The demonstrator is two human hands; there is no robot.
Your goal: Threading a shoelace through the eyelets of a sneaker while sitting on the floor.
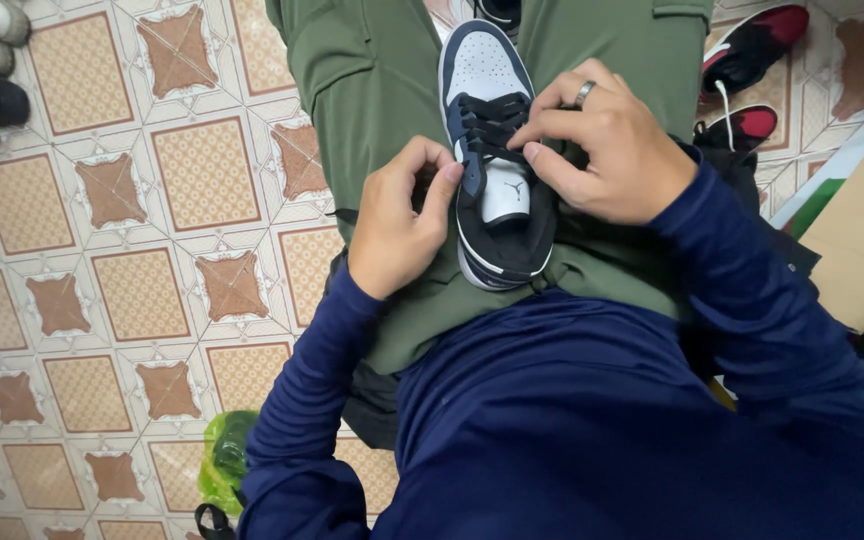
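Pinching the black lace (492,125) near the upper eyelets, the right hand (607,150) has thumb and forefinger pressed together on it, the other fingers curled loosely above. The left hand (402,215) has its fingertips closed against the shoe's collar on the opposite side, steadying it; whether it grips a lace end cannot be told. Between both hands lies the navy-and-white sneaker (492,160) on the lap, long axis running away from the body, toe outward; the right hand sits nearer the laces.
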